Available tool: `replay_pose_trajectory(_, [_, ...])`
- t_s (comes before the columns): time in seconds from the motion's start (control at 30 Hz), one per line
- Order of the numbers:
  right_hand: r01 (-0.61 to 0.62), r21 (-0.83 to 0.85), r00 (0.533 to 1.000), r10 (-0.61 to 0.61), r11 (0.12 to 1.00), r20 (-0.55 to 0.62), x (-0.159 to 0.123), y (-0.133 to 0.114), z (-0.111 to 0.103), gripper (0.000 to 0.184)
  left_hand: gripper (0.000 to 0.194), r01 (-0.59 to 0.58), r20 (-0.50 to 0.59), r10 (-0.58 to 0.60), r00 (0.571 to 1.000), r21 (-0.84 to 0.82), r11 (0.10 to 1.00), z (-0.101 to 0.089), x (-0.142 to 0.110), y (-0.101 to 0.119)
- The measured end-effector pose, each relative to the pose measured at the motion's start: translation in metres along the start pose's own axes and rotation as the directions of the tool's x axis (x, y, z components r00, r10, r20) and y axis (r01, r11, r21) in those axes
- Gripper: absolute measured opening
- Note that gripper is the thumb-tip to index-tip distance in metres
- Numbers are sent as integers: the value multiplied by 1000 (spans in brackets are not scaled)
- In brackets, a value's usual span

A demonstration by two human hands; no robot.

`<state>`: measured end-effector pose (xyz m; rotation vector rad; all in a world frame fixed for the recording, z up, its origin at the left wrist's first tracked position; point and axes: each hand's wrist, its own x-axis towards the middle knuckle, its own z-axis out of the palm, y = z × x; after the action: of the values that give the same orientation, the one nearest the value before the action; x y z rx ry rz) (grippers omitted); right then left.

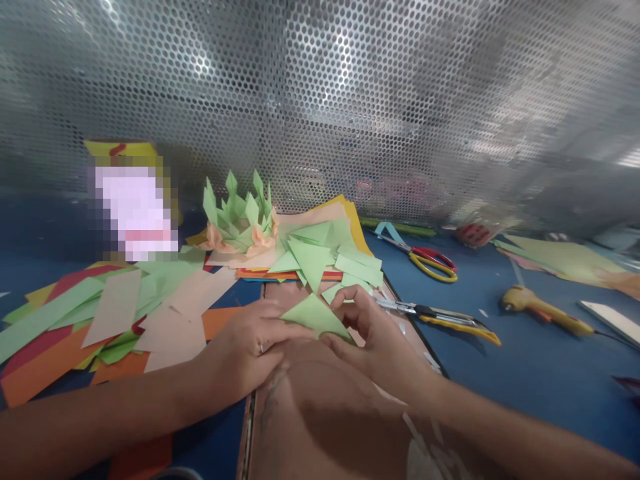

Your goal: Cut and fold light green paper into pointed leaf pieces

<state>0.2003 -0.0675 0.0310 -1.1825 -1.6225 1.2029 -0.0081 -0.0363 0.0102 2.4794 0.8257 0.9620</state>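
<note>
A light green paper triangle (316, 316) lies on a brown board (320, 413) in front of me. My left hand (245, 347) rests on the board with its fingers flat, pressing the triangle's left edge. My right hand (373, 337) has its fingers curled and pinches the triangle's right edge. Behind the hands lies a heap of folded green triangles (320, 257) on coloured sheets. A green and peach folded paper crown (239, 220) stands behind that.
Loose green, peach, orange and red paper strips (100, 320) cover the blue table at left. Red-and-yellow scissors (425, 257), a yellow-handled cutter (440, 317) and a yellow tool (543, 310) lie at right. A perforated metal wall (320, 100) closes the back.
</note>
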Motion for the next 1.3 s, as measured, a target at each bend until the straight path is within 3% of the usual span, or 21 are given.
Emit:
replay_pose_trajectory(0.27, [-14,68,996,20,998,-86,11,8,-14,31,26,78,-131,-80,988,-16,997,-4,6,-5])
replay_pose_trajectory(0.4, [23,144,991,-3,989,-133,16,15,-27,31,20,188,-179,-202,963,-91,978,-10,11,-3])
replay_pose_trajectory(0.5, [14,184,984,20,983,-179,15,15,-28,32,19,301,-200,-333,921,-173,938,-13,13,3])
replay_pose_trajectory(0.57, [-50,242,990,80,969,-118,13,12,-21,33,18,342,-198,-388,900,-230,911,-11,13,8])
replay_pose_trajectory(0.63, [-143,295,990,141,945,28,10,9,-11,32,17,343,-160,-397,904,-283,896,-6,11,14])
replay_pose_trajectory(0.7, [-184,342,976,131,921,171,6,7,1,26,16,331,-102,-380,919,-320,888,-1,8,18])
replay_pose_trajectory(0.73, [-160,367,980,104,916,169,5,6,5,24,16,334,-68,-375,924,-331,883,1,7,20])
replay_pose_trajectory(0.87, [-104,396,995,96,912,40,1,7,12,26,20,338,-42,-376,926,-356,871,6,4,22])
replay_pose_trajectory(1.0, [-147,365,985,168,919,-26,0,8,11,24,42,412,62,-463,884,-572,709,6,9,20])
replay_pose_trajectory(1.13, [-137,285,980,171,949,-100,1,10,6,26,50,396,133,-438,889,-703,590,3,15,16])
replay_pose_trajectory(1.2, [-144,259,972,187,955,-146,2,13,3,27,51,390,133,-429,893,-705,593,0,18,12])
replay_pose_trajectory(1.3, [-143,272,956,204,951,-211,3,16,-3,31,50,383,74,-444,893,-641,665,-5,19,7])
